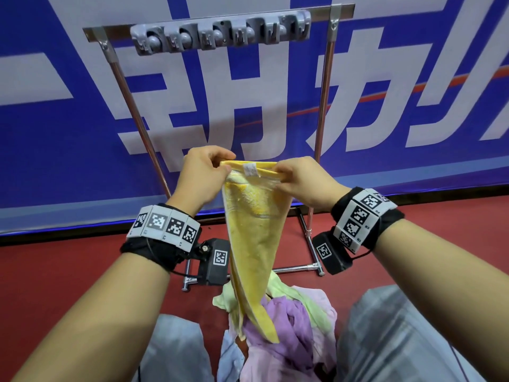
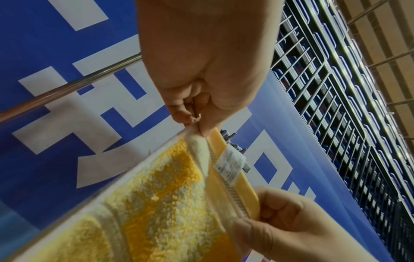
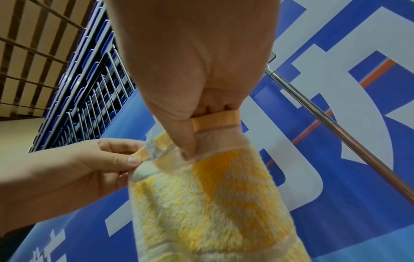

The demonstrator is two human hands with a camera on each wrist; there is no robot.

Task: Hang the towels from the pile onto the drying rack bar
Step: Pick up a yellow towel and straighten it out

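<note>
ok so I've got the yellow towel point(image 1: 256, 230) up in front of me, both hands on its top hem. My left hand point(image 1: 202, 179) pinches the left corner between thumb and curled fingers, my right hand point(image 1: 305, 183) does the same on the right corner, and the hem runs pretty much straight between them with the little white tag point(image 1: 250, 170) sitting in the middle. On the wrist views you can see the pinch close up: thumb tip pressed right onto the orange edge band, fluffy yellow and white terry hanging below it.

The rest of the towel droops down in a narrowing twist and its bottom end lands on the pile point(image 1: 286, 312) between my knees, a mix of purple, pale green, pink and light blue cloth on the red floor point(image 1: 55, 266)

The rack point(image 1: 325, 106) stands right behind the towel against the blue banner point(image 1: 55, 119), top bar point(image 1: 319, 11) well above my hands, with a grey hook strip point(image 1: 220, 33) clipped on it
</note>
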